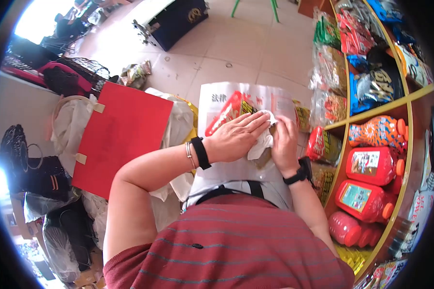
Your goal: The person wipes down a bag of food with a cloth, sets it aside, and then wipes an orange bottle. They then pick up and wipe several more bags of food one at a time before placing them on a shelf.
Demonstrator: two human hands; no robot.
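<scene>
Tiled floor (222, 41), shelves (389, 105) near right hand (285, 147)

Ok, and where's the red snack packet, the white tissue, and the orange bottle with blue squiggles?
red snack packet (223, 115): head view, on its uncovered red end.
white tissue (261, 146): head view, on its crumpled lower part.
orange bottle with blue squiggles (377, 132): head view, on its patterned side.

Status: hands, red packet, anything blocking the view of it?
Left hand flat over red packet. Right hand at white tissue, grip unclear. Packet over printed white sheet; hands and tissue cover part of it.
</scene>
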